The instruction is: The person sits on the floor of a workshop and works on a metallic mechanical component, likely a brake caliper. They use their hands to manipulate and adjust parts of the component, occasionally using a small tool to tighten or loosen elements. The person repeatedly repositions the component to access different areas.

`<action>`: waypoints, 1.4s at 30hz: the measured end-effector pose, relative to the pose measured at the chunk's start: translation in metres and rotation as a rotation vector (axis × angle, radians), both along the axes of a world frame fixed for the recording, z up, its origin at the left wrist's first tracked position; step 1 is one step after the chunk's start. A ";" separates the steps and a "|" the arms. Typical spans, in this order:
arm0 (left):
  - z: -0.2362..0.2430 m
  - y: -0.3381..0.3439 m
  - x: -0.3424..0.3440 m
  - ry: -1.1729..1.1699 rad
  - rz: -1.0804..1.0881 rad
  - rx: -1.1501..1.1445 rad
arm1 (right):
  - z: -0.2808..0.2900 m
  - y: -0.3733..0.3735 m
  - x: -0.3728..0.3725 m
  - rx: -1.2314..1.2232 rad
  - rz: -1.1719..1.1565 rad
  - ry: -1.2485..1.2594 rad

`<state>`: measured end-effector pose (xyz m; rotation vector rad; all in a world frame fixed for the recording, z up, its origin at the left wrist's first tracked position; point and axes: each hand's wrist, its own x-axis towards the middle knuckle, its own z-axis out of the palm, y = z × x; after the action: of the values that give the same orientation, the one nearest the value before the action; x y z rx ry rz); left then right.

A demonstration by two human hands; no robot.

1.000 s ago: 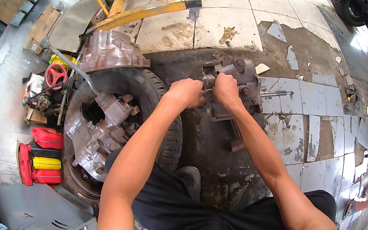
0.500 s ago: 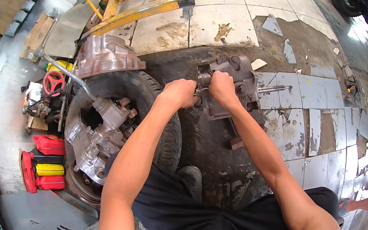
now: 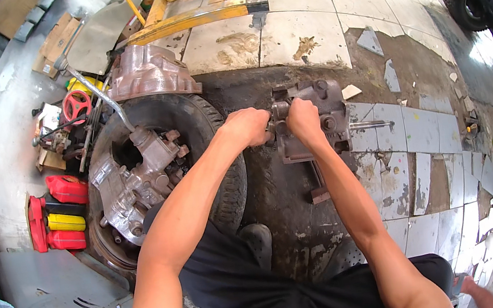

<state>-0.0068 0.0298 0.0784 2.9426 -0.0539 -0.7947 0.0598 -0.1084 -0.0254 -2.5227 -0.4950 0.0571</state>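
Observation:
A grimy metal gearbox housing (image 3: 328,102) rests in front of me, with a thin shaft (image 3: 371,125) sticking out to the right and a bar (image 3: 319,194) below it. My left hand (image 3: 250,126) is closed at the housing's left side; what its fingers grip is hidden. Just beside it, my right hand (image 3: 303,119) is closed against the upper left of the housing, on a part I cannot make out. To the left, a bare-metal cast unit (image 3: 117,201) with a long lever (image 3: 117,110) lies on a tire (image 3: 228,202).
Behind the tire stands a large bell housing (image 3: 146,73). A yellow steel frame (image 3: 186,20) is at the top, red cases (image 3: 66,189) at left, broken floor tiles (image 3: 424,132) and a vehicle's tires (image 3: 464,3) at right. Another person's limb (image 3: 478,293) shows at lower right.
My hands stay at the housing with little visible change; the view has shifted slightly. The other person's limb at lower right has moved downward, mostly out of sight.

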 end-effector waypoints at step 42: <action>-0.003 0.003 0.002 0.008 -0.014 -0.024 | 0.005 0.013 0.012 0.060 -0.098 -0.082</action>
<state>-0.0044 0.0325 0.0754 2.9200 -0.0836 -0.8015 0.0714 -0.0952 -0.0202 -2.4938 -0.3989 -0.0974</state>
